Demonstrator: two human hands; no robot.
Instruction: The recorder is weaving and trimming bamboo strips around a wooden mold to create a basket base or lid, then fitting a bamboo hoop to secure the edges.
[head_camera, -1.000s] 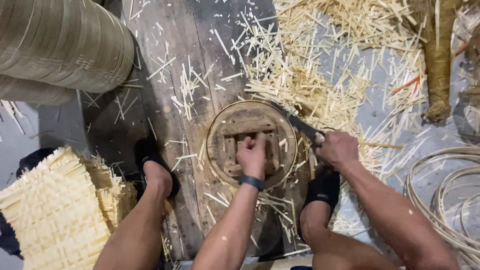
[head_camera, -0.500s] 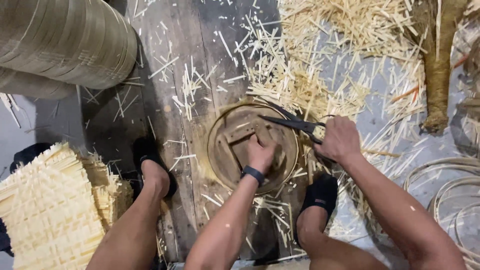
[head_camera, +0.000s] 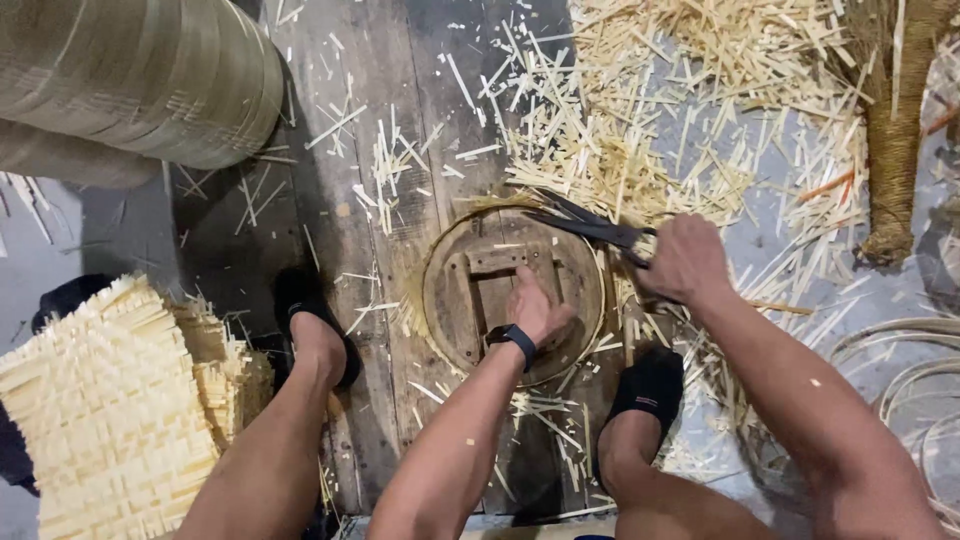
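1. My left hand (head_camera: 535, 312) lies palm-down on the round wooden form (head_camera: 512, 292), fingers spread loosely, pressing rather than gripping; a dark watch (head_camera: 513, 336) sits at the wrist.
2. My right hand (head_camera: 688, 258) is closed around the handles of the dark shears (head_camera: 585, 224), whose blades point left across the form's upper rim. I cannot tell whether the blades are parted or together.
3. The form sits on the dark floorboards (head_camera: 380, 150) between my two black shoes, left (head_camera: 310, 315) and right (head_camera: 648, 388), with a thin woven edge showing around its rim.
4. Pale offcuts (head_camera: 640, 110) lie thick above and to the right of the form, thinner on the boards to the left.
5. Judged progress: the heap of offcuts suggests much trimming is done; strip ends at the upper rim appear to remain.
6. A woven mat (head_camera: 100, 400) lies at lower left, a large woven cylinder (head_camera: 130, 80) at upper left, and coiled cane (head_camera: 900, 380) at right.
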